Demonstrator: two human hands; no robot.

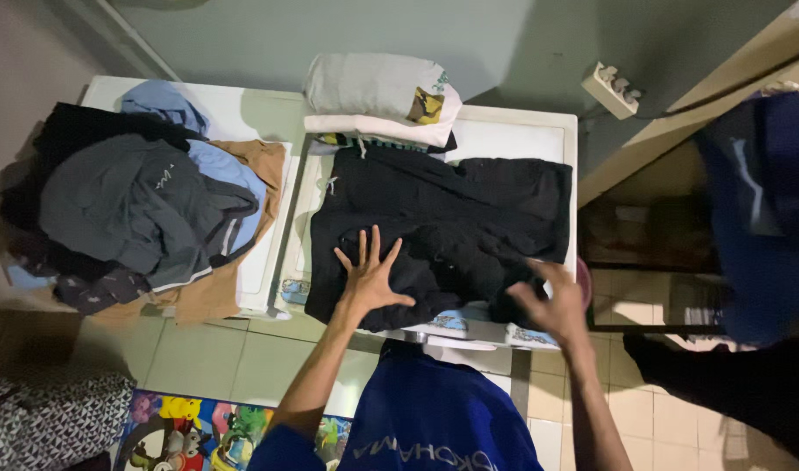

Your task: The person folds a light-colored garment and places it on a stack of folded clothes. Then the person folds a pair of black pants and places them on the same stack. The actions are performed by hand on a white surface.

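L hand [369, 277] lies flat, fingers spread wide, palm down on the black garment [452, 228], pressing its near-left part; nothing gripped. R hand [552, 305] is at the garment's near-right corner, approx 4 o'clock from garment centre, fingers curled at the cloth edge; blurred, so can't tell if it's pinching the fabric or just touching. Garment is spread across the lid of the white washing machine [513, 131], covering most of the top. At 12 o'clock from it, touching its far edge, a stack of folded clothes [378, 100], pale w/ a yellow print. At 9 o'clock, on the machine's left section, a loose pile of clothes [142, 205]: grey, black, light blue, tan. At 7 o'clock on the tiled floor, a colourful cartoon mat [208, 427]. At 1 o'clock on the wall, a white power strip [611, 89].
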